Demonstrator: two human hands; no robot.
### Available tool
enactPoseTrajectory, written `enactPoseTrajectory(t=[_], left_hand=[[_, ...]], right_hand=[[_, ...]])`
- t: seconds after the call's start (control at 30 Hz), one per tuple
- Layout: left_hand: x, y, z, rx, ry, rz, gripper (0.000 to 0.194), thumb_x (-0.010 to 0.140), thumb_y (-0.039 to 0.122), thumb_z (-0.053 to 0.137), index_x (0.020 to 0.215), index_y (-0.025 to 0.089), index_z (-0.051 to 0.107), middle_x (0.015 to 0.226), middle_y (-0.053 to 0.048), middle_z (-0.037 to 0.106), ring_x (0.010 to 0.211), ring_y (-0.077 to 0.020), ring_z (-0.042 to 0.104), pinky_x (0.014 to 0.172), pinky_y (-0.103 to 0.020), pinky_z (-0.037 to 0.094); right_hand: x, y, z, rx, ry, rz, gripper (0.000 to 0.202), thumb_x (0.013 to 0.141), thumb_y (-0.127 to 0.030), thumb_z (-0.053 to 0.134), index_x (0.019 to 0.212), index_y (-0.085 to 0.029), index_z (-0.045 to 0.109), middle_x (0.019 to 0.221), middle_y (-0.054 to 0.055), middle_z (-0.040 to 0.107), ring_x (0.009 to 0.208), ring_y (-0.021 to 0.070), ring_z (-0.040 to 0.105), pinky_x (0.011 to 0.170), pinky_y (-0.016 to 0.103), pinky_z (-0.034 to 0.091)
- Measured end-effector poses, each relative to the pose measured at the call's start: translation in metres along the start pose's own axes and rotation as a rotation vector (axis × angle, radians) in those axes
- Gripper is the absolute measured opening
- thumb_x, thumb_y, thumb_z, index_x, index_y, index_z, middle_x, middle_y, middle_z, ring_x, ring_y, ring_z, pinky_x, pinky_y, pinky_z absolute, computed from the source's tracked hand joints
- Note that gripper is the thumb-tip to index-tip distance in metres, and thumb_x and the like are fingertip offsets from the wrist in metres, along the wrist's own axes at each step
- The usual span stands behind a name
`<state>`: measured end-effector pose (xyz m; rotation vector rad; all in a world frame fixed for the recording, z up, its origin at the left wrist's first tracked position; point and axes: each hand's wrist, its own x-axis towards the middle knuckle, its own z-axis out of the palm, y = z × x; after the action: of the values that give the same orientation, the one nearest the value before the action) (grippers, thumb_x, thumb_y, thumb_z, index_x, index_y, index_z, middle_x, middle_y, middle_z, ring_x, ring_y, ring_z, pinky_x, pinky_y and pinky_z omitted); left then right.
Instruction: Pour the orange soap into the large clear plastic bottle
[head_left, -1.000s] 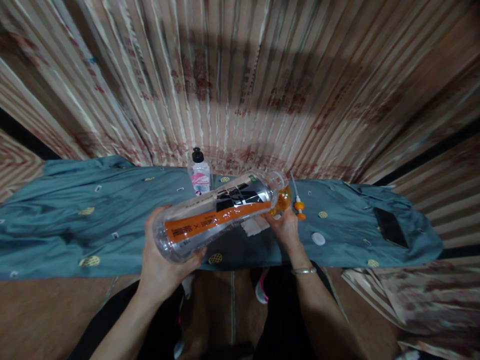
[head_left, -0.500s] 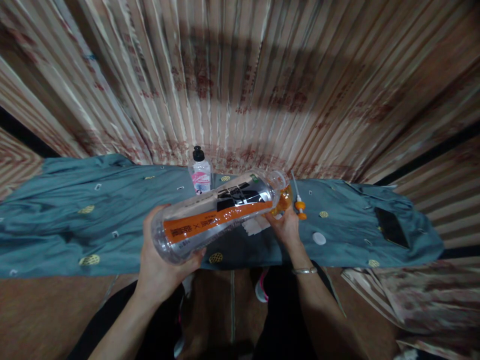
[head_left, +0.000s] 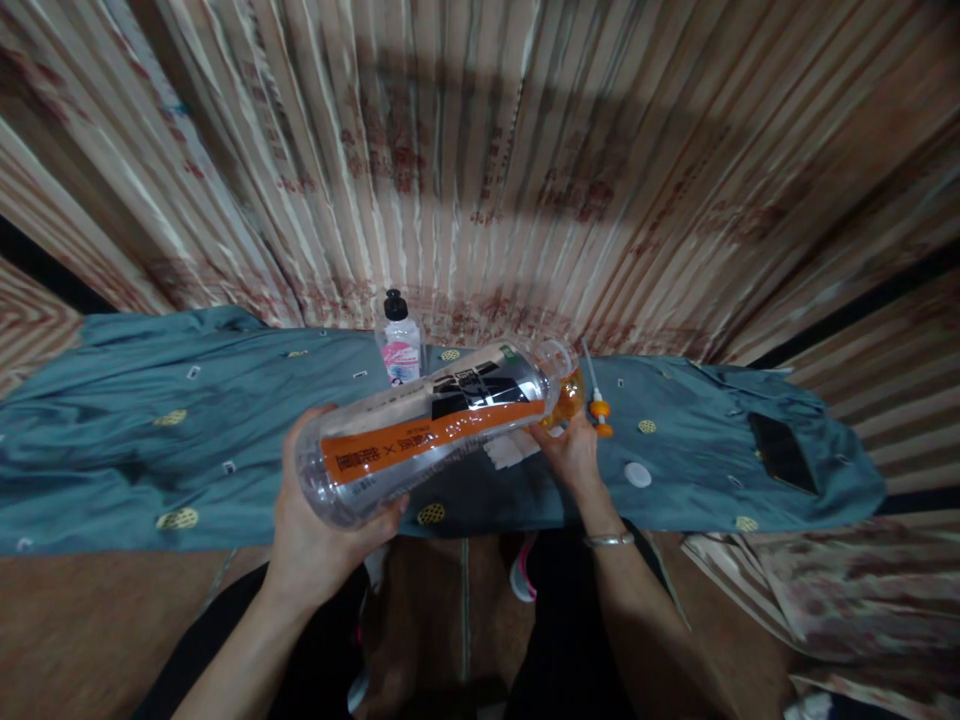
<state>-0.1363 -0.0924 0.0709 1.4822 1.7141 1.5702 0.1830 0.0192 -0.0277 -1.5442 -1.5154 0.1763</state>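
Note:
My left hand [head_left: 319, 510] is wrapped round the base of a large clear plastic bottle [head_left: 435, 430] with an orange, black and silver label. The bottle lies tilted across the view, its open mouth pointing right and slightly up in the picture. At that mouth my right hand [head_left: 571, 455] grips a small orange see-through bottle [head_left: 568, 396]. The two necks overlap in view, and whether they touch I cannot tell. Beside the right hand lies an orange and white spray pump head [head_left: 600, 412] with a thin tube.
Behind the large bottle stands a clear bottle with a black cap [head_left: 401, 345] and pink label. A white round cap [head_left: 638, 475], a white tissue [head_left: 514, 450] and a black phone [head_left: 782, 453] rest on the green cloth [head_left: 247, 430]. A striped curtain [head_left: 465, 180] hangs behind.
The large bottle has rolled a little, so its label shows a different part, and its base has shifted slightly left with my left hand. My right hand stays about where it was.

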Motion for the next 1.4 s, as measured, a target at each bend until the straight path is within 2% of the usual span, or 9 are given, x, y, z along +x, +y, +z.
enactPoseTrajectory(t=[0.17,0.3,0.43,0.6,0.8,0.93,1.07,1.2,1.4], left_hand=[[-0.002,0.001,0.0,-0.047,0.004,-0.001,0.096,0.057,0.046,0.094,0.144,0.027,0.057,0.118,-0.008,0.081,0.1,-0.0358,0.082,0.088,-0.053,0.072],[-0.002,-0.002,0.0,-0.073,0.017,0.047,0.1,0.055,0.046,0.096,0.146,0.027,0.058,0.112,-0.006,0.081,0.091,-0.0327,0.082,0.078,-0.048,0.072],[-0.001,-0.004,-0.001,-0.097,-0.003,0.055,0.103,0.057,0.045,0.097,0.149,0.024,0.057,0.108,-0.005,0.082,0.087,-0.0317,0.083,0.075,-0.047,0.072],[-0.001,-0.002,-0.001,-0.086,-0.015,0.06,0.099,0.06,0.044,0.094,0.15,0.024,0.056,0.107,-0.006,0.083,0.088,-0.033,0.083,0.076,-0.048,0.072],[-0.001,0.0,-0.002,-0.049,-0.006,0.065,0.097,0.063,0.046,0.093,0.15,0.024,0.058,0.108,-0.005,0.083,0.089,-0.0327,0.082,0.079,-0.048,0.072],[-0.001,-0.003,-0.003,-0.028,-0.071,0.066,0.101,0.064,0.046,0.094,0.153,0.025,0.053,0.113,-0.006,0.081,0.093,-0.0322,0.083,0.083,-0.047,0.073],[-0.002,-0.005,0.0,-0.021,-0.004,0.101,0.093,0.066,0.046,0.09,0.149,0.024,0.057,0.114,-0.007,0.081,0.094,-0.0319,0.083,0.085,-0.047,0.073],[-0.003,-0.005,0.003,0.006,-0.012,0.147,0.088,0.068,0.042,0.09,0.147,0.022,0.058,0.118,-0.009,0.083,0.097,-0.0317,0.085,0.084,-0.046,0.074],[-0.002,-0.01,0.004,0.003,0.004,0.16,0.09,0.065,0.044,0.091,0.146,0.022,0.058,0.117,-0.009,0.083,0.095,-0.0301,0.085,0.081,-0.044,0.074]], right_hand=[[0.001,-0.002,-0.001,0.024,-0.016,-0.004,0.077,0.085,-0.066,0.073,0.139,-0.012,0.065,0.124,0.023,0.083,0.114,0.0387,0.083,0.096,0.053,0.071],[0.001,-0.001,-0.002,0.002,-0.024,0.005,0.079,0.086,-0.073,0.071,0.138,-0.014,0.065,0.123,0.021,0.083,0.112,0.0379,0.083,0.093,0.053,0.071],[0.001,0.0,-0.002,-0.015,-0.023,0.008,0.076,0.086,-0.073,0.071,0.136,-0.015,0.067,0.121,0.019,0.084,0.11,0.0362,0.083,0.093,0.052,0.071],[0.001,0.0,-0.002,-0.004,-0.026,0.02,0.08,0.085,-0.074,0.071,0.137,-0.013,0.066,0.123,0.022,0.083,0.111,0.0381,0.083,0.092,0.052,0.071],[0.001,0.001,-0.002,-0.015,-0.034,0.022,0.075,0.084,-0.068,0.074,0.139,-0.017,0.065,0.124,0.019,0.083,0.109,0.0363,0.083,0.091,0.05,0.071],[0.0,0.003,-0.001,-0.034,-0.032,0.028,0.072,0.084,-0.066,0.076,0.137,-0.018,0.066,0.12,0.019,0.084,0.108,0.0367,0.083,0.09,0.05,0.07],[0.0,0.005,0.0,-0.056,-0.006,-0.004,0.075,0.086,-0.067,0.073,0.14,-0.016,0.066,0.121,0.019,0.084,0.106,0.0359,0.083,0.088,0.049,0.071],[0.001,0.005,0.001,-0.07,-0.019,0.002,0.078,0.086,-0.07,0.07,0.14,-0.014,0.066,0.119,0.02,0.084,0.105,0.0359,0.083,0.088,0.049,0.071],[0.001,0.004,0.0,-0.082,-0.018,-0.009,0.079,0.087,-0.072,0.069,0.139,-0.013,0.066,0.121,0.021,0.082,0.108,0.0371,0.083,0.088,0.051,0.071]])
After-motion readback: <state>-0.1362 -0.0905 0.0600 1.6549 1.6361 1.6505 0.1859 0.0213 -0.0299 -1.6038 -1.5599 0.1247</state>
